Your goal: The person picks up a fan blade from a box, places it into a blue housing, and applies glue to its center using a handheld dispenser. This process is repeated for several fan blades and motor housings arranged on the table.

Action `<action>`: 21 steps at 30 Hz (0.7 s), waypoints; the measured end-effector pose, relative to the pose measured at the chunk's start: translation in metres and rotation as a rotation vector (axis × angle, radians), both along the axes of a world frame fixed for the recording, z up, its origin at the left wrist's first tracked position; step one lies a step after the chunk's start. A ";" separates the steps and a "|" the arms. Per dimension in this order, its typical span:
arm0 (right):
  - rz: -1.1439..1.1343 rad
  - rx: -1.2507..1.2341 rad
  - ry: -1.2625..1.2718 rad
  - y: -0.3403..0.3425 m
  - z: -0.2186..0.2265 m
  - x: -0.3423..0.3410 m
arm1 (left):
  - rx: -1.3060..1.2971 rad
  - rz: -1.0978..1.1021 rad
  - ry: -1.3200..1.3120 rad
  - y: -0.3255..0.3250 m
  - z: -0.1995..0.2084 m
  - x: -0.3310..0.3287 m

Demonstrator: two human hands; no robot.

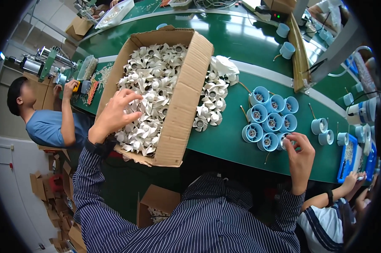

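My left hand (119, 110) is over a cardboard box (185, 105) full of white fan impellers (150, 90). Its fingers are spread and curved above the pile, with nothing visible between them. To the right, on the green table, a cluster of light blue round housings (272, 122) stands with open tops and small motor parts inside. My right hand (301, 157) is at the near right housing of this cluster. Its thumb and fingers pinch a white fan impeller (285, 143) at the housing's mouth, mostly hidden by the fingers.
Loose impellers (211, 101) lie right of the box beside a white bag (224, 67). Further right are more blue housings (319, 125) and a blue tray (347, 160). One person (51, 114) works at the left, another person's hand (354, 181) at the right.
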State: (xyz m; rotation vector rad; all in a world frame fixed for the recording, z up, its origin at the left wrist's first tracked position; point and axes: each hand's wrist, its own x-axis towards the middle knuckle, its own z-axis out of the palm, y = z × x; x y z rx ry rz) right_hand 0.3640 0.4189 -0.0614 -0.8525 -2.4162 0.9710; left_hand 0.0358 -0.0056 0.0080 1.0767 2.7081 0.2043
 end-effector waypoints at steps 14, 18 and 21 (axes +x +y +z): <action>0.010 0.048 -0.092 0.005 0.006 0.002 | 0.151 -0.109 -0.048 0.006 -0.001 0.012; 0.002 0.053 -0.017 0.002 0.004 0.002 | 0.272 -0.091 -0.063 -0.001 -0.005 0.004; -0.003 -0.008 0.027 0.003 0.006 0.008 | 0.272 -0.019 -0.051 -0.009 -0.009 -0.012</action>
